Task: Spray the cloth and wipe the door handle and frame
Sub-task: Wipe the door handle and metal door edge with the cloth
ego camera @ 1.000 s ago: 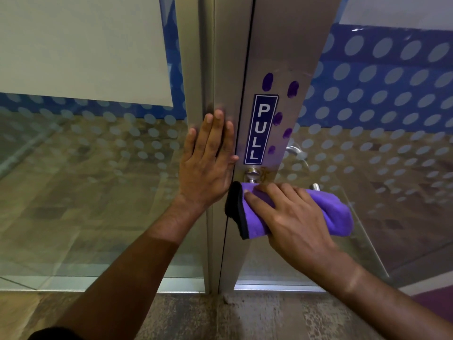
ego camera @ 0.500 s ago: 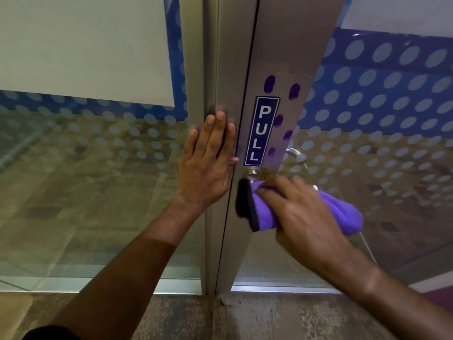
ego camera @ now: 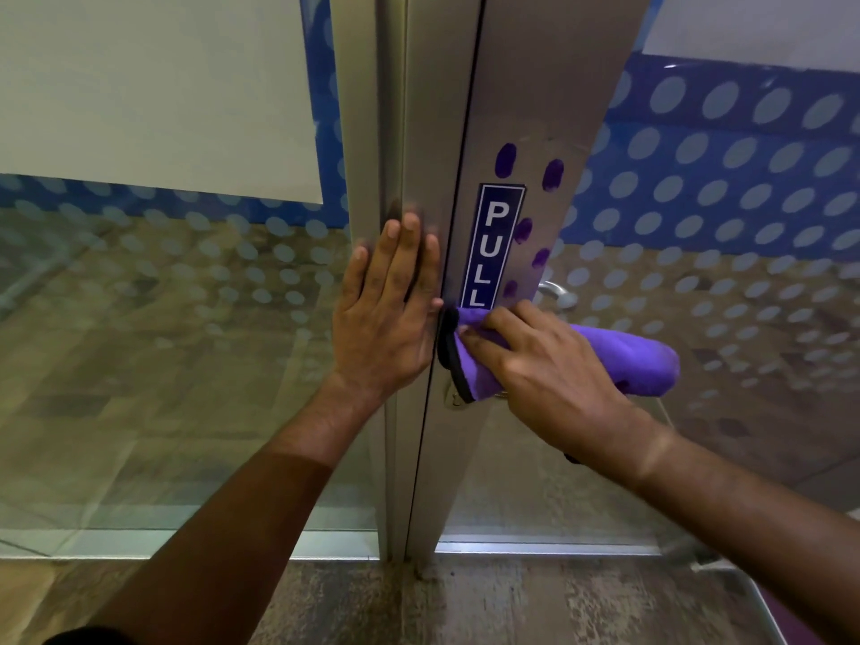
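We press our right hand [ego camera: 549, 365] on the folded purple microfibre cloth [ego camera: 623, 360], fingers curled in a grip over its black-edged end, against the brushed metal door stile [ego camera: 526, 109] just below the blue PULL sticker [ego camera: 493, 246]. Our left hand [ego camera: 388, 309] lies flat, fingers spread, on the grey metal door frame [ego camera: 367, 132] just beside it.

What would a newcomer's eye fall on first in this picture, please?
Probably the purple cloth, pressed by the right hand against the metal door stile just below the blue PULL sign. Next, the left hand lies flat on the frame beside it.
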